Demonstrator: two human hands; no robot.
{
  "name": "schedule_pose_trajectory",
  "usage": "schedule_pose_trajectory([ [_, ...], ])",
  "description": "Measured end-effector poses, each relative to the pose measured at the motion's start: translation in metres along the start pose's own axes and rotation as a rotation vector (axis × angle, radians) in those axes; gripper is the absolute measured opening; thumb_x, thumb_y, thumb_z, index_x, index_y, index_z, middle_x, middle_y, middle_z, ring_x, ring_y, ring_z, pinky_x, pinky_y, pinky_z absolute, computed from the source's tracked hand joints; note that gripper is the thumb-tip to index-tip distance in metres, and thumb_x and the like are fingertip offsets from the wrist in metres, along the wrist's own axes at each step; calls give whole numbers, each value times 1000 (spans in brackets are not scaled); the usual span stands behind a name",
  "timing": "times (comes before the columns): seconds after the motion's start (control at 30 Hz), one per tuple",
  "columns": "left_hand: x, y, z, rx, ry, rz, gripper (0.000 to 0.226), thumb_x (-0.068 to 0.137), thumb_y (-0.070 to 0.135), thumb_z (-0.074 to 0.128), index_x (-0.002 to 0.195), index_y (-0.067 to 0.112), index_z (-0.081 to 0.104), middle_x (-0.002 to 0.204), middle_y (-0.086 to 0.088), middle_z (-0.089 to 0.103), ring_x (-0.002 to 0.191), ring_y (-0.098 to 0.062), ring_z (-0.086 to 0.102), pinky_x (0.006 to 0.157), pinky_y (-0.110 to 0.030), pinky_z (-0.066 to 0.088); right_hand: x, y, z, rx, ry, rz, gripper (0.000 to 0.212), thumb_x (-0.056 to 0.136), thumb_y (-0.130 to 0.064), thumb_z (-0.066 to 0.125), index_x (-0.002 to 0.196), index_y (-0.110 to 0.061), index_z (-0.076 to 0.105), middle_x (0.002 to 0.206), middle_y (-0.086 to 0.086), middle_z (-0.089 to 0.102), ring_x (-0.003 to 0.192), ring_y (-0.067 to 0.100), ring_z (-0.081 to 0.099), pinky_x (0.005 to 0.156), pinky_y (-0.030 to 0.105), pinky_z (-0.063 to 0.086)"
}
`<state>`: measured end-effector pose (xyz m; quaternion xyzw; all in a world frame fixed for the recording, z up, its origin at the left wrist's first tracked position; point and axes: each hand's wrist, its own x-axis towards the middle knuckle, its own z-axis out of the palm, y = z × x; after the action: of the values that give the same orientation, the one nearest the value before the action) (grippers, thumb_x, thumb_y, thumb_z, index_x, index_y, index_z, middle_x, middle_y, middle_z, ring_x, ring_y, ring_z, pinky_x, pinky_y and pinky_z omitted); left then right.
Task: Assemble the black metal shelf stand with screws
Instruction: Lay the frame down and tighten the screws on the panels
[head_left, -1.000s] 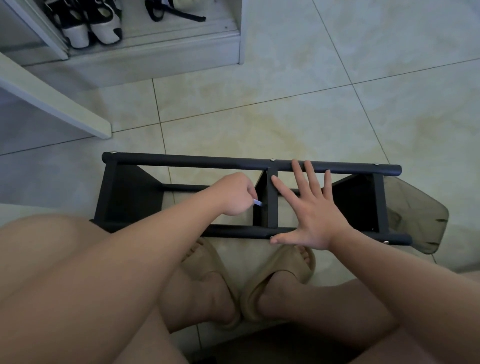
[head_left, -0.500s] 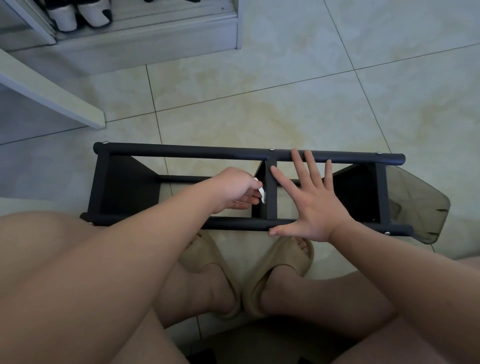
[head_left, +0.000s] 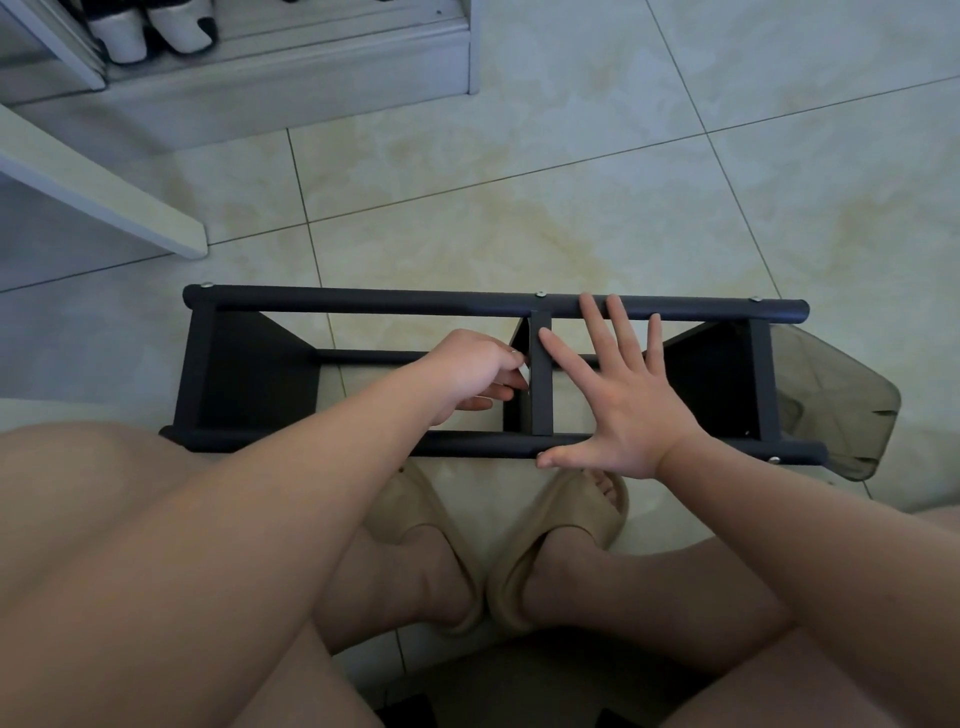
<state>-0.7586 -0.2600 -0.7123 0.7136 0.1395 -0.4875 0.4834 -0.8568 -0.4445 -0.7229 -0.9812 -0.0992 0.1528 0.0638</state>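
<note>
Stand (head_left: 363, 304) lies lengthwise on the floor (head_left: 519, 208), just ahead of the slippers (head_left: 566, 519). Left hand (head_left: 472, 374): fingers curled, pinching a small pale item (head_left: 523, 372) against the middle divider (head_left: 541, 400). Right hand (head_left: 623, 410): flat, fingers spread, pressing both rails right of the divider.

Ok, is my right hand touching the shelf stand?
Touching. The head view shows the right hand spread on the shelf stand, thumb on its near rail.

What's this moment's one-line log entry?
left hand: pinches small pale item beside middle upright | right hand: flat on black shelf stand | stand: on tiled floor
</note>
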Motion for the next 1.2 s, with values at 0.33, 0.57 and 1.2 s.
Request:
schedule_pose_trajectory([
  [0.33, -4, 0, -1, 72, -17, -41, 19, 100, 26, 55, 112, 17, 67, 87, 3, 76, 81, -11, 68, 78, -28, 51, 0, 1, 0, 7, 1, 0, 123, 63, -106, 23, 162, -37, -4, 168, 12, -22, 152, 37, -25, 117, 71, -10],
  [0.57, -4, 2, 2, 27, -4, -28, 17, 101, 25, 55, 110, 17, 67, 89, 2, 75, 82, -11, 68, 76, -27, 52, -1, 0, 0, 8, -8, 2, 124, 63, -106, 22, 162, -36, -3, 167, 11, -22, 152, 36, -27, 117, 70, -11],
  [1.2, -5, -1, 8, 68, -53, -103, 16, 103, 19, 48, 99, 14, 62, 78, 3, 72, 78, -11, 67, 91, -33, 52, -1, -1, -3, 12, -18, 4, 123, 63, -105, 23, 162, -37, -6, 167, 11, -24, 151, 36, -28, 117, 67, -15],
])
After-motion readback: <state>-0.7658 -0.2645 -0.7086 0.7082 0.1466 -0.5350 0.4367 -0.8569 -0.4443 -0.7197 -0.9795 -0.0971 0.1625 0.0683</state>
